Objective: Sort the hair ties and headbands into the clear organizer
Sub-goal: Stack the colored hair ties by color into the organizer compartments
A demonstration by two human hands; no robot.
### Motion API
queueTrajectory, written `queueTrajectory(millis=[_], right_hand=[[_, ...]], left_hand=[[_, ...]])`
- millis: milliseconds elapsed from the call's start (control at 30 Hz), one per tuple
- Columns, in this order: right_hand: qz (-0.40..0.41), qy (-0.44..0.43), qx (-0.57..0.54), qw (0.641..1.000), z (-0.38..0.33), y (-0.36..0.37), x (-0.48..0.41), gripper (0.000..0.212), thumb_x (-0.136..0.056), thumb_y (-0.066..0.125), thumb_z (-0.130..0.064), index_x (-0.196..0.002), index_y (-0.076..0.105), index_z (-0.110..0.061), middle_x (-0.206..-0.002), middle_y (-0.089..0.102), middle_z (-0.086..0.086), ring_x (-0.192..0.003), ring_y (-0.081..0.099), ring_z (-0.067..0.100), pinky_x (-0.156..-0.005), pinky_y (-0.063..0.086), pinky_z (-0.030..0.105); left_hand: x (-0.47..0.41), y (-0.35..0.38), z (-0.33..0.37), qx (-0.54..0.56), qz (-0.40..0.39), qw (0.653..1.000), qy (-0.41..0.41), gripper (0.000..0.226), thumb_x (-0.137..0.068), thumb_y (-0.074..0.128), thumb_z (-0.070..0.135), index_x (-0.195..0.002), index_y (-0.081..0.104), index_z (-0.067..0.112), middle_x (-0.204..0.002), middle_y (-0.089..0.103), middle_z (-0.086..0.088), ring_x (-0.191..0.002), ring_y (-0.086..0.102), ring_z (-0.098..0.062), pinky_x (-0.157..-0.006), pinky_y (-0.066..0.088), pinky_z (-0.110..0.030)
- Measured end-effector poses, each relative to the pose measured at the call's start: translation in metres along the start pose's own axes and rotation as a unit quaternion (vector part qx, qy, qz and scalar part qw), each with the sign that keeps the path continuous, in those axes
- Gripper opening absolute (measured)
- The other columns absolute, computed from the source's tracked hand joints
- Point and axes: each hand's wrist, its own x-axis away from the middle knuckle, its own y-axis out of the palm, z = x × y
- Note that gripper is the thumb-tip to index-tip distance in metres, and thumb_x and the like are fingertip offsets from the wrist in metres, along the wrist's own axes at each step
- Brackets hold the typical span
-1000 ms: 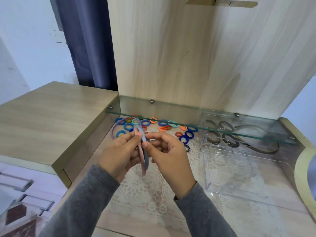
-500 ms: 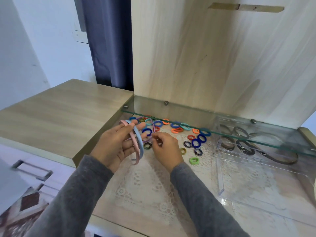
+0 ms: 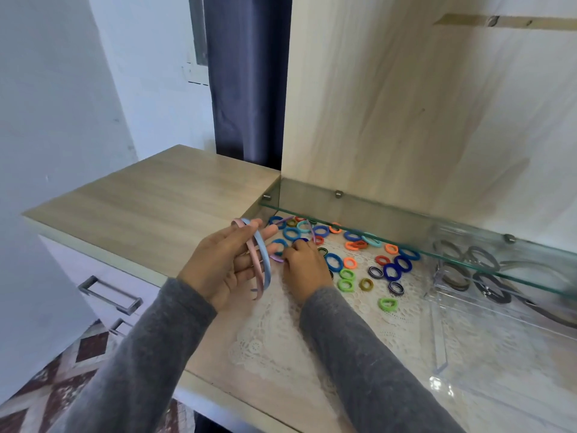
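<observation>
My left hand [image 3: 223,265] holds a pink headband [image 3: 251,256] and a light blue headband [image 3: 263,260] side by side, fingers through their arcs, above the left end of the lace mat. My right hand [image 3: 304,265] reaches down among the hair ties and pinches a purple headband [image 3: 278,257] lying on the mat. Several coloured hair ties [image 3: 368,260] lie scattered under the glass shelf. The clear organizer [image 3: 440,342] stands to the right, with dark headbands and ties [image 3: 487,279] in its far part.
A glass shelf [image 3: 406,245] juts out just above the hair ties and the organizer's back. A raised wooden cabinet top [image 3: 140,207] lies to the left, with drawer handles [image 3: 107,295] below. A wooden back panel rises behind.
Both headbands have passed fully into my left hand. My right hand let go of them, dropped to the mat and took hold of the purple headband. The view shifted left.
</observation>
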Motion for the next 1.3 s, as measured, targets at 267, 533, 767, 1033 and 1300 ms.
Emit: queueTrajectory(millis=[267,533,767,1033,1300], right_hand=[[0.122,-0.016,-0.057,0.991,0.008,-0.013,0.011,0.018,-0.091,0.051,-0.010,-0.105,0.062,-0.012,-0.105,0.060,0.007,-0.099,0.051,0.026,-0.080,0.039,0.035],[0.168,0.049,-0.331,0.928,0.005,-0.078,0.029,0.012,-0.093,0.055,-0.012,-0.093,0.064,-0.019,-0.085,0.061,-0.005,-0.082,0.056,0.015,-0.072,0.047,0.027],[0.109,0.091,-0.490,0.860,-0.010,-0.122,0.048,0.011,-0.091,0.061,-0.016,-0.093,0.072,-0.017,-0.082,0.071,-0.003,-0.075,0.064,0.006,-0.066,0.052,0.017],[0.079,0.095,-0.554,0.823,-0.016,-0.121,0.059,0.016,-0.090,0.062,-0.010,-0.101,0.073,-0.012,-0.089,0.074,-0.001,-0.083,0.069,0.010,-0.077,0.056,0.024],[0.050,0.120,-0.572,0.810,-0.014,-0.123,0.061,0.013,-0.090,0.061,-0.012,-0.088,0.073,-0.016,-0.082,0.072,0.003,-0.075,0.066,0.013,-0.074,0.056,0.030]], left_hand=[[-0.001,0.000,-0.003,-0.015,-0.023,1.000,0.005,0.028,-0.094,0.051,0.010,-0.122,0.055,0.010,-0.101,0.073,0.001,-0.088,0.071,-0.016,-0.063,0.059,-0.027],[0.001,0.010,-0.009,-0.018,-0.034,0.999,0.017,0.019,-0.088,0.056,0.012,-0.107,0.062,0.016,-0.095,0.074,0.001,-0.089,0.071,-0.016,-0.065,0.058,-0.025],[0.005,0.029,-0.011,-0.001,-0.054,0.998,0.010,0.019,-0.089,0.056,0.009,-0.104,0.065,0.013,-0.098,0.073,-0.006,-0.089,0.071,-0.021,-0.066,0.059,-0.029],[0.008,0.040,-0.013,0.008,-0.052,0.999,-0.001,0.018,-0.093,0.051,0.006,-0.104,0.064,0.002,-0.078,0.071,-0.011,-0.064,0.070,-0.017,-0.056,0.057,-0.026],[0.009,0.042,-0.016,0.023,-0.054,0.998,-0.019,0.022,-0.092,0.054,0.008,-0.109,0.063,-0.002,-0.085,0.071,-0.015,-0.067,0.070,-0.021,-0.057,0.057,-0.028]])
